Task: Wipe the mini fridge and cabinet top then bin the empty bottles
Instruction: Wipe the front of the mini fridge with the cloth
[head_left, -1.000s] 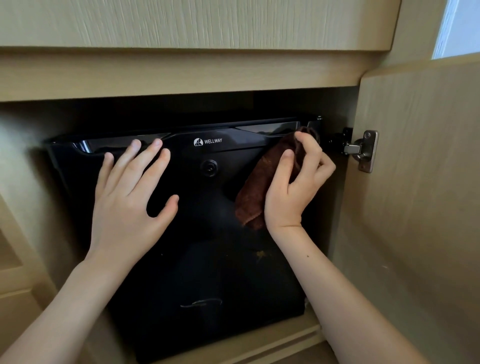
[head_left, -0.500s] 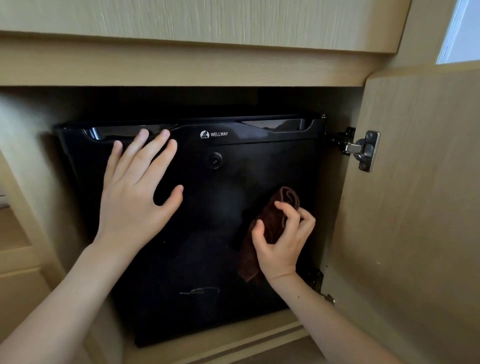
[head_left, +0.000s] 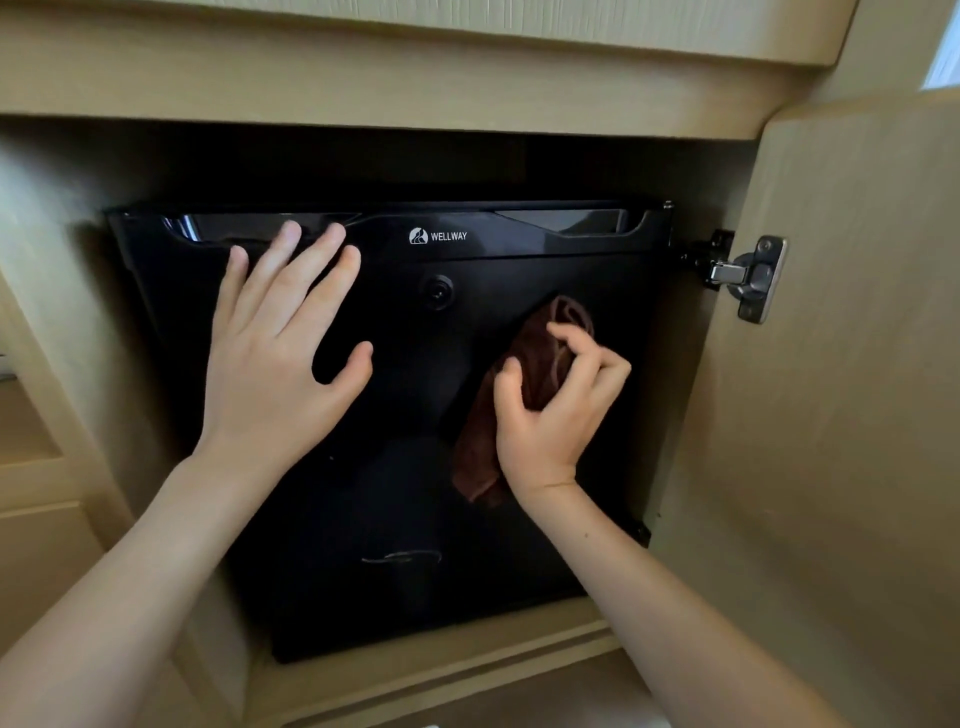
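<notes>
A black mini fridge (head_left: 415, 519) with a WELLWAY logo sits inside a light wooden cabinet. My left hand (head_left: 275, 353) lies flat on the upper left of the fridge door, fingers straight and spread. My right hand (head_left: 556, 410) grips a brown cloth (head_left: 524, 395) with curled fingers against the right half of the door, below the keyhole (head_left: 439, 292). The cloth's lower end hangs down past my wrist. No bottles are in view.
The cabinet door (head_left: 831, 415) stands open at the right on a metal hinge (head_left: 748, 275). A wooden shelf edge (head_left: 363, 78) runs above the fridge. The cabinet's bottom ledge (head_left: 441, 675) runs below it.
My right hand swept the cloth down from the fridge door's top right corner to mid-height, then rose slightly. My left hand stayed pressed on the door.
</notes>
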